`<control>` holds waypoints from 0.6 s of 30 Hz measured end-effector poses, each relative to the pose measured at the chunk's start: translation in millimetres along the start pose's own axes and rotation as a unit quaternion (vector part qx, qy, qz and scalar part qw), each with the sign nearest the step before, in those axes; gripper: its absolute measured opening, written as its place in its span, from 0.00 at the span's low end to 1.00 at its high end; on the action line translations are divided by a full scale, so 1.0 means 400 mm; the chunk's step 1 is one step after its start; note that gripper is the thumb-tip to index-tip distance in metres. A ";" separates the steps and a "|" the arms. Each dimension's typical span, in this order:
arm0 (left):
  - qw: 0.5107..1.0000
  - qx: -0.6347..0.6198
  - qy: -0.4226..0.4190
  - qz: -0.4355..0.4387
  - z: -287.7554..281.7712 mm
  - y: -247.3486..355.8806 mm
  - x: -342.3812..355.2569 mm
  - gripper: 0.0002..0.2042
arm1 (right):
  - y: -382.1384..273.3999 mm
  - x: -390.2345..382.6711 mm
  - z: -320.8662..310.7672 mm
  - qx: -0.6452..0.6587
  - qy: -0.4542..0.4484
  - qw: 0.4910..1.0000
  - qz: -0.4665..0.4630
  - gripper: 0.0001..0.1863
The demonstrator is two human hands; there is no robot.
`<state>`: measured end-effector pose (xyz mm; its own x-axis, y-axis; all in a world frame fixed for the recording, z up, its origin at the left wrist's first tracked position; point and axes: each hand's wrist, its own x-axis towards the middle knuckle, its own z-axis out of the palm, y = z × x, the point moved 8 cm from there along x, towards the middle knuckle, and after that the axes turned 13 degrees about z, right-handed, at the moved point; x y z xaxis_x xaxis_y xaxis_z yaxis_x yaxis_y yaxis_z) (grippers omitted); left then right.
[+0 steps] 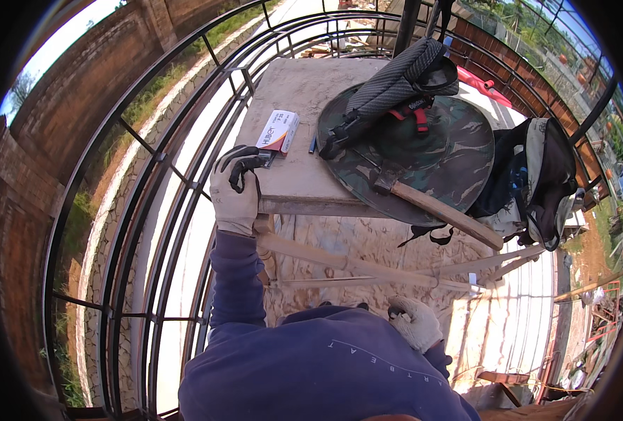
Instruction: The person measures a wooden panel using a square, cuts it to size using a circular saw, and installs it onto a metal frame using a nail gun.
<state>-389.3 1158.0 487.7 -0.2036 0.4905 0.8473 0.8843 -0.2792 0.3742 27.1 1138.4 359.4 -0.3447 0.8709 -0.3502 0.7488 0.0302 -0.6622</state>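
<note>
The left grip [236, 193] is half curled at the near left corner of the tabletop [301, 179], fingertips at a small dark piece [266, 158]; if it pinches this, I cannot tell. The right grip [415, 324] is curled, on the tabletop's near side, its inside hidden. Bare room lies on the tabletop's left part; a hammer [448, 212] reaches past its near edge. On the tabletop is a white box [280, 130], contents unseen.

The gloved left hand [237, 185] is at the table's [294, 172] near left corner, beside a white box [279, 130]; right, a hammer [441, 212] lies across a camouflage hat [459, 151].
</note>
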 end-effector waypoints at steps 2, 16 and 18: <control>0.993 0.080 -0.071 0.053 0.069 0.049 0.046 0.13 | 0.007 0.007 0.034 -0.005 -0.012 1.000 0.009 0.23; 0.856 0.271 -0.440 0.028 0.353 -0.010 0.093 0.31 | 0.068 -0.039 0.103 0.049 0.066 0.993 0.084 0.23; 0.860 0.272 -0.430 0.037 0.354 -0.003 0.095 0.29 | 0.087 -0.046 0.107 0.055 0.074 0.991 0.092 0.23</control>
<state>-338.6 1293.7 466.1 0.0417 0.9823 0.1825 0.9948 -0.0239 -0.0989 35.2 1102.3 314.5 -0.1143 0.9196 -0.3759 0.7222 -0.1829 -0.6671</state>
